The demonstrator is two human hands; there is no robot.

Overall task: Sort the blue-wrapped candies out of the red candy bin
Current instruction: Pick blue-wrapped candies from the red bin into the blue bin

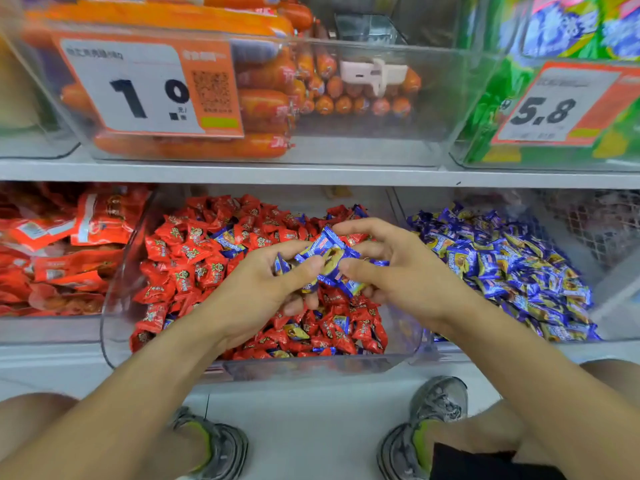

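Hands meet above the middle of the red candy bin (114,327), a clear container on the lower shelf (311,174) filled with red-wrapped candies (187,258). The left hand (256,289) has its fingers curled around a small cluster of blue-wrapped candies (329,254), with the thumb pressed on top of the cluster. The right hand (401,271) pinches the same cluster from the other side between thumb and forefinger; its remaining fingers are bent loosely beneath. The exact count of pieces held cannot be determined.

Further blue pieces remain in the bin: one (230,245) lies on the surface left of the hands, and several (341,323) sit near the front wall among the red ones. The blue candy bin (519,271) stands directly to the right and holds matching wrappers.

Probable faults from this position:
- Slippage: the wrappers appear smooth, and the cluster is shared between two hands. A loose hand-over would likely drop pieces back into the red pile.
- Wrong landing: a release made short of the wall between the two bins would return pieces to the source
- Burial: movement of the hands through the pile could push the remaining blue pieces under red ones, so that they are missed
- Mixed pick: a red piece caught in the cluster would contaminate the blue bin
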